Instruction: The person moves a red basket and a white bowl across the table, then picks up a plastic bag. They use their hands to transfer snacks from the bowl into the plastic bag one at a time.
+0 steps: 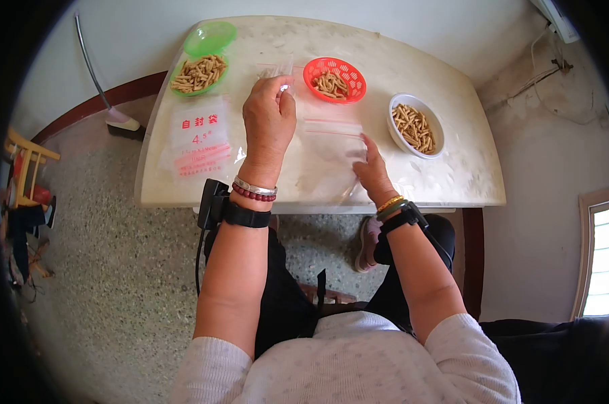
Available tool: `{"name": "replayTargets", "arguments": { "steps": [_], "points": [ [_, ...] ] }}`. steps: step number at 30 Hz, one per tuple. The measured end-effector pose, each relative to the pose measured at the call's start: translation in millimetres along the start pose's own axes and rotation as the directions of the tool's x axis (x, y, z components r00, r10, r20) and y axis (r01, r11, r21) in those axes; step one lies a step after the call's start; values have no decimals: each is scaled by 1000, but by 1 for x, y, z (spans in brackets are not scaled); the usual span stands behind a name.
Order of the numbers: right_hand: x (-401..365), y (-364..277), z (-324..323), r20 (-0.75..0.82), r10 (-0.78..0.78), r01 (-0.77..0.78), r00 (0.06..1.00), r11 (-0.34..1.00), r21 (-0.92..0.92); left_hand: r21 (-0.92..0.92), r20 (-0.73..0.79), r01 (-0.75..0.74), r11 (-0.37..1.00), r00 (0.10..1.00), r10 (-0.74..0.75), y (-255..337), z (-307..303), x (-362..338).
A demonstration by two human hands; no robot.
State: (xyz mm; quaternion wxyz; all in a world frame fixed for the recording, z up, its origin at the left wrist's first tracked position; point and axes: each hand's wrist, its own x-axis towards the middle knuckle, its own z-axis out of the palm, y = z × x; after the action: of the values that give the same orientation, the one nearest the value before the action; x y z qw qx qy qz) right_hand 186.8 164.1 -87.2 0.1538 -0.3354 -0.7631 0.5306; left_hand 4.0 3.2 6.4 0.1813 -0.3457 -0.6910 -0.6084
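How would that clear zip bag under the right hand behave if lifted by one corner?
Probably floppy: the clear zip bag lies flat and wrinkled on the table, so it would likely droop. It looks thin and empty, so probably very light. Its glossy film may slide easily; the right hand rests on it.

On the desk (452, 188), a pack of bags (200, 138) is lying at the left, with a tub (198, 74) sitting beyond it and a lid (210, 37) leaning behind that. A basket (334, 79) is sitting far centre, a bowl (415, 124) to its right, and a bag (328, 145) is lying nearer, between them.
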Motion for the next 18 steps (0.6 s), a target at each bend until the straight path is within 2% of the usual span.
{"name": "replayTargets", "arguments": {
  "steps": [1,5,7,8,10,11,13,14,17,18],
  "points": [
    [0,6,-7,0,52,-52,999,995,-90,12,15,4,1000,1000,-4,-1,0,0],
    [1,20,-21,24,50,-47,998,992,-113,7,9,-28,1000,1000,28,-5,2,0],
    [-2,13,-23,-9,-55,55,998,997,52,11,13,-15,1000,1000,14,-4,3,0],
    [-3,9,-26,-11,-54,55,998,997,52,15,14,-2,1000,1000,2,-3,4,0],
    [-7,-21,-22,-95,284,-255,954,936,243,13,27,-1,1000,1000,1,-4,6,1],
    [0,-18,-17,-94,284,-254,954,936,244,13,39,2,1000,999,-2,-5,6,0],
    [15,-9,-7,-199,181,-218,963,959,-184,8,50,4,1000,999,-5,-3,8,-1],
    [14,-1,-6,-187,177,-212,966,960,-183,8,56,10,1000,998,-10,-1,8,-7],
    [28,0,12,-233,33,-143,972,867,-477,8,43,-39,999,998,39,-7,15,-7],
    [37,10,18,-234,-45,-78,971,867,-492,22,26,-79,997,997,79,-8,15,-6]
  ]
}}
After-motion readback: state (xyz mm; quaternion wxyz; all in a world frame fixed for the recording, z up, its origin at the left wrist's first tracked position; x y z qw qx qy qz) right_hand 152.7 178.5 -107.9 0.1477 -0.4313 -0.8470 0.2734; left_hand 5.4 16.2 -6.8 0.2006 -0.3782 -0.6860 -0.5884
